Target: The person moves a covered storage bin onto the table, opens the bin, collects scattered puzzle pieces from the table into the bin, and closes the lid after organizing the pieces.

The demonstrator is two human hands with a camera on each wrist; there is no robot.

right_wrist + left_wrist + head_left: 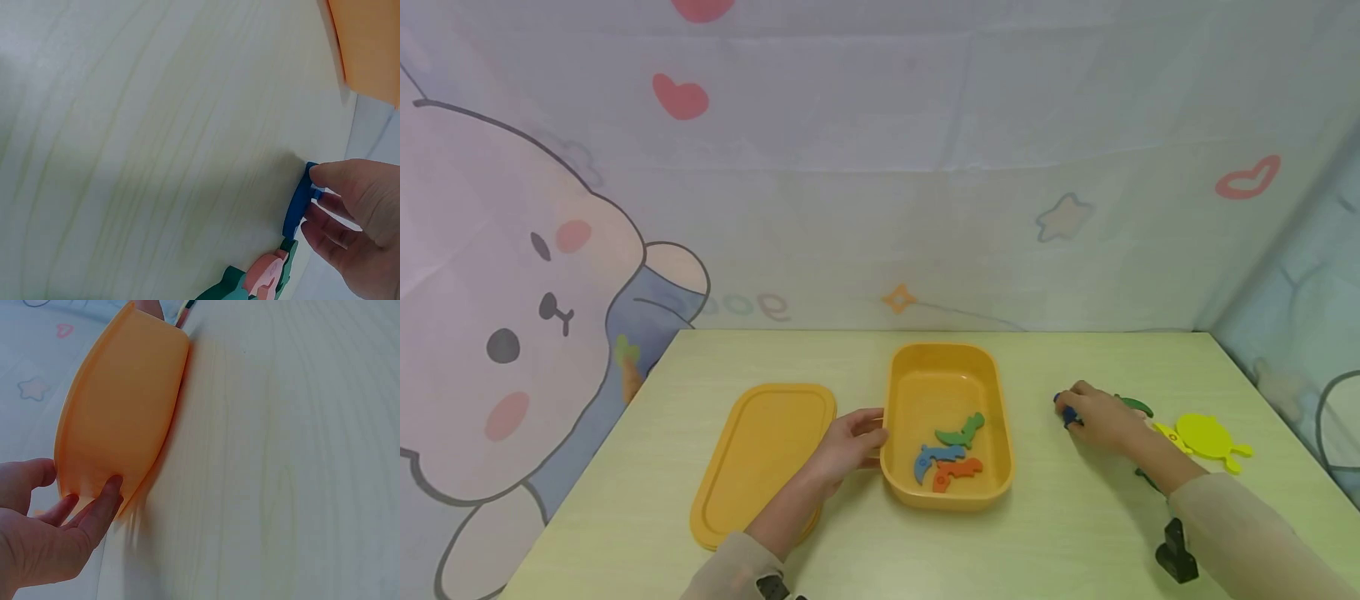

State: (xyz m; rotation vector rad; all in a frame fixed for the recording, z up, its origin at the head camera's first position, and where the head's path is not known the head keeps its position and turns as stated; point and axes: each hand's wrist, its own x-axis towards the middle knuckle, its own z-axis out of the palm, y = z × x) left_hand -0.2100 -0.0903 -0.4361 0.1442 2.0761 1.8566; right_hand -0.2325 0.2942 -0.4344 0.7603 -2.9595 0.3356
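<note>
A yellow plastic bin point(943, 500) stands in the middle of the table. Inside lie a green toy piece point(961, 431), a blue piece point(936, 457) and an orange piece point(957, 472). My left hand point(846, 446) touches the bin's left side, its fingers spread along the outer wall and the thumb near the rim. Right of the bin, my right hand point(1105, 419) pinches a dark blue toy piece point(297, 203) between thumb and fingers, low over the table. Beside that hand are a green piece point(1135, 406) and a yellow turtle-like piece point(1206, 437), partly behind the forearm.
A flat yellow lid point(760, 467) lies left of the bin, partly under my left forearm. A pink piece point(265, 273) sits among the green ones near the right hand. A printed cloth point(850, 167) hangs behind the table.
</note>
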